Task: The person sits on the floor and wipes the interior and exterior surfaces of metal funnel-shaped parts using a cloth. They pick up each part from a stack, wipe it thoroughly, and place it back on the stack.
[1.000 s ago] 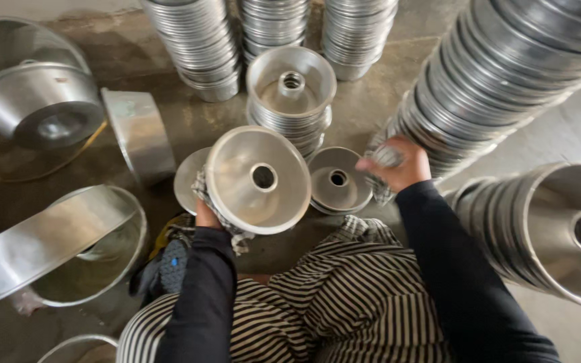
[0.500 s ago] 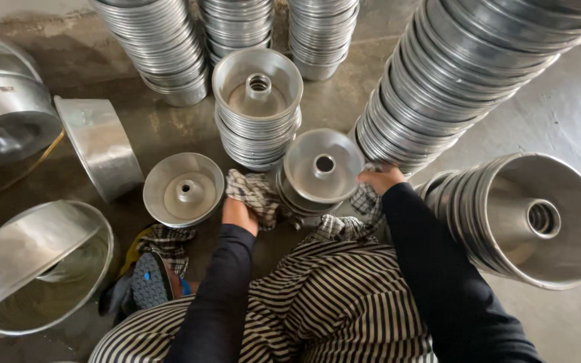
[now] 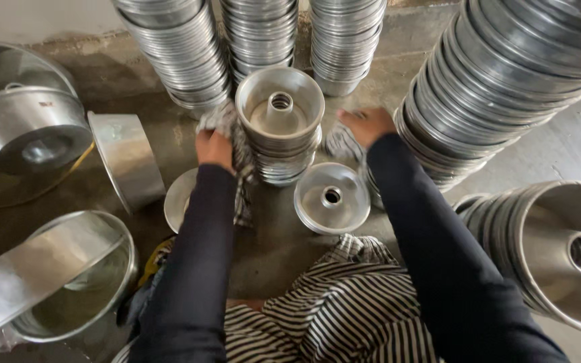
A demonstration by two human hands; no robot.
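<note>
Now both hands flank the short stack of tube pans point(image 3: 280, 124). Left hand point(image 3: 214, 146) grips a rag point(image 3: 226, 121); right hand point(image 3: 366, 124) presses flat on another cloth point(image 3: 341, 143).

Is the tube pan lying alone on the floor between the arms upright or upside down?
Upright. The lone pan shows its open bowl and centre tube pointing up at the camera.
</note>
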